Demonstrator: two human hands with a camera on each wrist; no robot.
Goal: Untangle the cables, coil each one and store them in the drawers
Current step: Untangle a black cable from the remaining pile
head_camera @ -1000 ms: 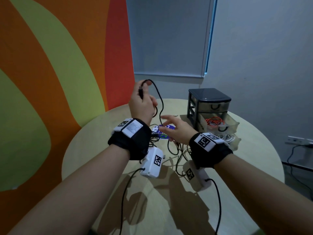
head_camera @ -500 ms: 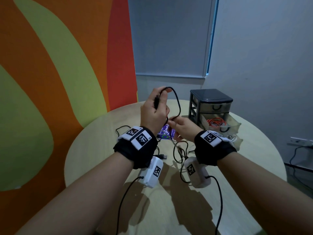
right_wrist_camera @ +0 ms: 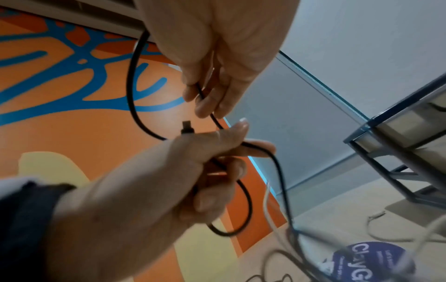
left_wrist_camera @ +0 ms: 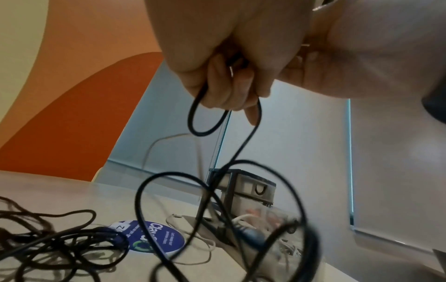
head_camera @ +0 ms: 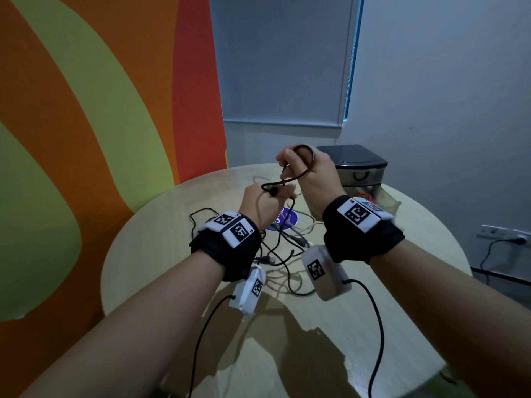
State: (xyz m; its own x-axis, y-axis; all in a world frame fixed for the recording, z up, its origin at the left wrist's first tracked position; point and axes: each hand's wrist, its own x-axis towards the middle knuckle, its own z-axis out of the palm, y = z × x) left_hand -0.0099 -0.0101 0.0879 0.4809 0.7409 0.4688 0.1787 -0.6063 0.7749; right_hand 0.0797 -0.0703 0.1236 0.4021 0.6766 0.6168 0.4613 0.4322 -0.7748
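Both hands hold the black cable above the worktop: the left hand grips the plug end and first loop, the right hand pinches the next turn higher, probably to size it. The rest trails into the tangle, near the drawers.

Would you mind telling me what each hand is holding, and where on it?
Both hold the black cable: the left hand grips it near its plug end, the right hand pinches a loop further along.
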